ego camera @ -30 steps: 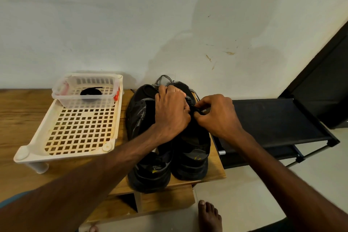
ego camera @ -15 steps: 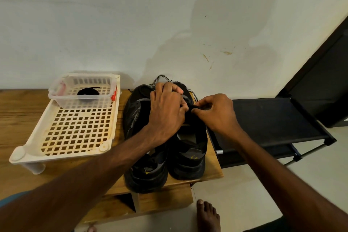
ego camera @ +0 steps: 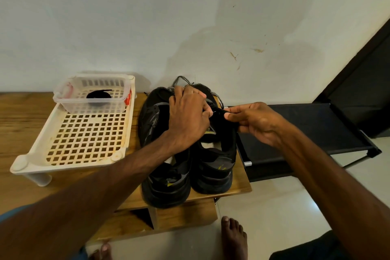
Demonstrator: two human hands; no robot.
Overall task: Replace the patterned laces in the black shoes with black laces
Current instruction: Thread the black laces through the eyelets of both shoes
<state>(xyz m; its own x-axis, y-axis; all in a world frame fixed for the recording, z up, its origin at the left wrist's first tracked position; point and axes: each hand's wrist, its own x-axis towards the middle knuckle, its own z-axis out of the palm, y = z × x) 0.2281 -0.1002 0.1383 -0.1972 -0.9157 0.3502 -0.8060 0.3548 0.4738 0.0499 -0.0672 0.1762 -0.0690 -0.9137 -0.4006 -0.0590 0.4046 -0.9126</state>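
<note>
Head view risk: the black lace (ego camera: 220, 111) may slip from the pinch or miss an eyelet, because the left hand (ego camera: 187, 120) hides them.
Left hand: curled round the shoe (ego camera: 213, 175) upper, gripping it.
Right hand (ego camera: 255, 124): pinches the black lace just beside the left fingers.
Patterned laces (ego camera: 181, 80): looped at the toes.
Spare lace (ego camera: 98, 99): coiled in the tub (ego camera: 63, 99), well left on the bench (ego camera: 19, 116).

No legible text, brand or number anywhere in view. Yellow marks on the black shoes (ego camera: 211, 178), at the tongue and heel areas, are too small and blurred to read. Red patches on the clear container (ego camera: 69, 104), which sits on the white tray (ego camera: 27, 161), are illegible too.
</note>
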